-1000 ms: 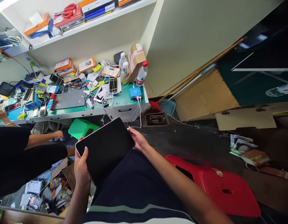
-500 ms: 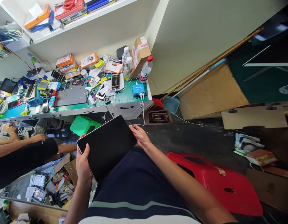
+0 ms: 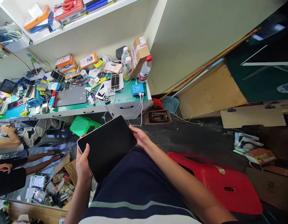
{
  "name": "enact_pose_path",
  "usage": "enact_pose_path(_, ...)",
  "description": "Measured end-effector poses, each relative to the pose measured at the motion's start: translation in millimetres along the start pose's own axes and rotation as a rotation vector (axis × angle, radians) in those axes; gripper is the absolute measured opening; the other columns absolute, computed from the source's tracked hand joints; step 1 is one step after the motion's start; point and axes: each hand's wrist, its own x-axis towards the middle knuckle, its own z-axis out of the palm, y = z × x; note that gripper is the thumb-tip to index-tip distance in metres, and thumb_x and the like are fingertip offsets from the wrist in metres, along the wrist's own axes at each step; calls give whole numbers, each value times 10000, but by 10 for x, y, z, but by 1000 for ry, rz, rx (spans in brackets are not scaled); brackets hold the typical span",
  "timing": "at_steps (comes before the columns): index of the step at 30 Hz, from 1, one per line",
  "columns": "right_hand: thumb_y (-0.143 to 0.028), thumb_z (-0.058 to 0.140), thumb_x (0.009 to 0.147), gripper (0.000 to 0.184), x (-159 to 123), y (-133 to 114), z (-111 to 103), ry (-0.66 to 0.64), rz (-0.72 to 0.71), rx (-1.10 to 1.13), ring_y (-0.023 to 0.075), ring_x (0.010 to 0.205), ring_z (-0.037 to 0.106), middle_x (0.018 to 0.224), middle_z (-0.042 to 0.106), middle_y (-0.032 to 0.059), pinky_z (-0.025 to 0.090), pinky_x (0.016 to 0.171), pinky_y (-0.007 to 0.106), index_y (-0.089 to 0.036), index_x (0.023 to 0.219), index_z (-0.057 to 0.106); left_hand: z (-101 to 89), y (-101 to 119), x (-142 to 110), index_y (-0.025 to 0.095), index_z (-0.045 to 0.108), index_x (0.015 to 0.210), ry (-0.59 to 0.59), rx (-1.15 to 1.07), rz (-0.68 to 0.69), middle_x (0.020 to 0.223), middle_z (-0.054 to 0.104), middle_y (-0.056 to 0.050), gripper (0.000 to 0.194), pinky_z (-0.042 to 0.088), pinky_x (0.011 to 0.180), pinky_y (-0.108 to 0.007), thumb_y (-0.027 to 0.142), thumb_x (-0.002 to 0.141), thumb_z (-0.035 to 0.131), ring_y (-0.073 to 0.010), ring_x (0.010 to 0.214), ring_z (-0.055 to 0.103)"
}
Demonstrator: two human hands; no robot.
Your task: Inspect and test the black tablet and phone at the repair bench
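A tablet (image 3: 108, 147) with a dark, blank screen and a pale edge is held tilted in front of my body. My left hand (image 3: 84, 163) grips its left end, with the thumb lying on the front and the other fingers mostly hidden behind. At the upper right edge, my right hand (image 3: 140, 136) pinches the tablet between thumb and fingers. Beyond it stands a workbench (image 3: 121, 99) with a green top, bearing phones, cables and tools.
A red plastic stool (image 3: 227, 186) stands at the right, a green stool (image 3: 84, 125) under the bench. Bottles, a blue charger box (image 3: 137, 89) and a carton (image 3: 140, 56) sit at the bench's right end. Other people (image 3: 12, 138) are at the left, near a heap of scrap (image 3: 57, 186).
A person in dark clothes at the left has moved away to the left, uncovering another person at the bench. My view has shifted slightly; both hands keep the same hold on the tablet.
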Motion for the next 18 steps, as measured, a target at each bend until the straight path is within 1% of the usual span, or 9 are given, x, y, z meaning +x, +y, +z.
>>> enact_pose_path(4,-340,779,915,127,16,8,-33,-17,40,43,185,722,739,819,796,9,600,694,288,-230,863,745,-22,-11,-3,362,528,1530,6,2,-4,1313,747,-60,736,531,1109,-404,367,863,838,-252,1152,739)
enact_pose_path(8,-314,758,938,111,12,23,-32,-31,47,74,177,735,744,848,805,11,596,706,271,-222,875,756,-26,-13,-7,358,535,1525,15,4,-5,1309,748,-60,739,529,1111,-403,376,855,846,-258,1156,737)
enact_pose_path(15,-338,765,931,140,6,27,5,-48,52,63,181,755,756,876,810,28,605,732,284,-204,891,765,-22,21,-18,378,521,1534,35,-5,-34,1295,754,-52,750,545,1090,-399,377,856,842,-247,1105,756)
enact_pose_path(18,-368,787,908,165,11,24,7,-46,52,46,196,796,767,911,816,38,614,770,308,-203,918,775,-18,26,-19,385,503,1545,37,-9,-49,1296,753,-53,778,560,1072,-408,388,848,847,-251,1081,763)
